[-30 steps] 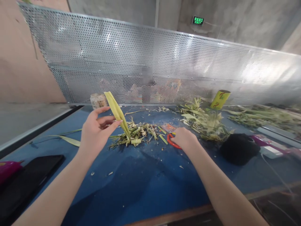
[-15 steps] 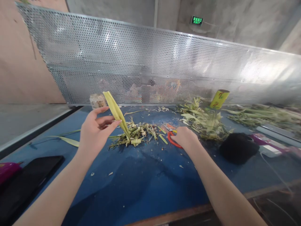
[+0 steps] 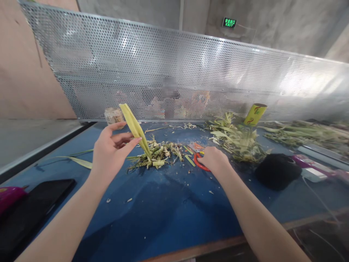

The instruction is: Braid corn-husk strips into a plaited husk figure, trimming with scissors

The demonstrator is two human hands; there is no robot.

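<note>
Between the thumb and fingers of my left hand (image 3: 114, 143) is a long, folded yellow-green leaf (image 3: 134, 125). The leaf leans upright, and its lower end reaches down to a heap of plant scraps (image 3: 160, 153). My right hand (image 3: 214, 159) is closed at a pair of scissors (image 3: 200, 163) with red handles, lying low over the table. Its fingertips are mostly hidden behind the back of the hand. The open-looking blades point away to the left, beside short green stem pieces (image 3: 189, 160).
A larger pile of pale leaves (image 3: 237, 140) lies right of centre, near a yellow tube (image 3: 255, 114). A black roundish object (image 3: 277, 171) sits at the right, a black phone-like slab (image 3: 40, 200) at the left. Behind the blue table (image 3: 163, 211) stands a perforated metal panel (image 3: 163, 62).
Almost nothing differs. The view has shifted slightly; both hands keep their places, with the leaf in the left and the right at the scissors.
</note>
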